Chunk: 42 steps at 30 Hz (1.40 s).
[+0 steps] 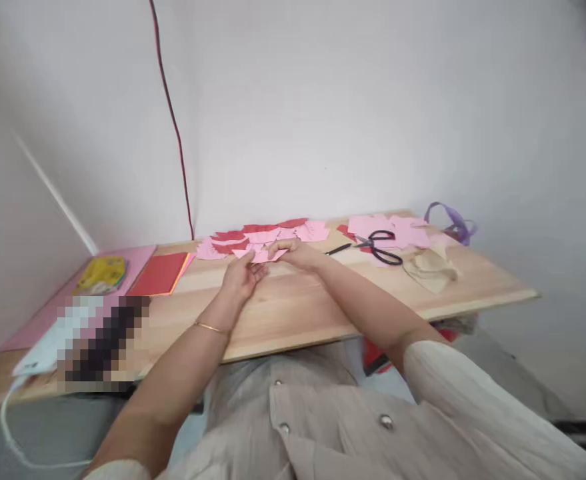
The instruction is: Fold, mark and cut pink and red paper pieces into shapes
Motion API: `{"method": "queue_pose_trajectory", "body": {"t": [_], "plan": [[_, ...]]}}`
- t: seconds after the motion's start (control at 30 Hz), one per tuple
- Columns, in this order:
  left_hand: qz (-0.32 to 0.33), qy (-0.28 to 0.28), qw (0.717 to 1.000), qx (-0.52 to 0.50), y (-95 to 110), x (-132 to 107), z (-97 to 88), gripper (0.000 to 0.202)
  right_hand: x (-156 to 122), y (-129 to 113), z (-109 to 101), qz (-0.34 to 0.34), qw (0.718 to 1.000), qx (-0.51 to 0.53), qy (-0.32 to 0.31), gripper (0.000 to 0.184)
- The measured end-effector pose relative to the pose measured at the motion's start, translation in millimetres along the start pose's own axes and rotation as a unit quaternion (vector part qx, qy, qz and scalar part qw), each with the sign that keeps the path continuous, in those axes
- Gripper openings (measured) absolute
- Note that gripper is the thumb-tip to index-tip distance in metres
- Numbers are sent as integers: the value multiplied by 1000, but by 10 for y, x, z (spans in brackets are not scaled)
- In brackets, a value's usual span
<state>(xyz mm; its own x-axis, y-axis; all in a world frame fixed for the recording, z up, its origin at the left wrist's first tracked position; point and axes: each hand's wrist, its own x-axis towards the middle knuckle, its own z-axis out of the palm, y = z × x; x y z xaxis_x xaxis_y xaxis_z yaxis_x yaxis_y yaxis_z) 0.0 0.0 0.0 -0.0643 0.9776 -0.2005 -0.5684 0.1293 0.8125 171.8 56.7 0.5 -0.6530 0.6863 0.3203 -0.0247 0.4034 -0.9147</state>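
Table [297, 313] of pale wood spans the view against a white wall. On its left part lies a red sheet [159, 273], near a yellow pack [101, 273]. Pink and red cutouts [263, 235] run in a row along the far edge, and black scissors [380, 247] rest on more pink paper to the right. The left hand [240, 277] and right hand [295, 253] meet just before the row, both pinching one pink piece [260, 255], held low over the wood between them.
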Motion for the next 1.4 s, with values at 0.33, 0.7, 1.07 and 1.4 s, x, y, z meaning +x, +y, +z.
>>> {"method": "queue_pose_trajectory", "body": {"t": [0.33,0.7,1.07,1.4], "plan": [[79,-24,989,126,-84,-26,-4,25,-43,-141,-1,39,997,66,14,25],[155,-23,965,210,-115,-22,-17,35,-65,-147,56,29,997,-62,-35,22],[131,-20,975,178,-111,1,-32,37,-81,-105,204,-48,981,-185,42,12],[134,-25,977,164,-95,-16,-35,33,-38,-29,166,-57,982,-168,69,10]]}}
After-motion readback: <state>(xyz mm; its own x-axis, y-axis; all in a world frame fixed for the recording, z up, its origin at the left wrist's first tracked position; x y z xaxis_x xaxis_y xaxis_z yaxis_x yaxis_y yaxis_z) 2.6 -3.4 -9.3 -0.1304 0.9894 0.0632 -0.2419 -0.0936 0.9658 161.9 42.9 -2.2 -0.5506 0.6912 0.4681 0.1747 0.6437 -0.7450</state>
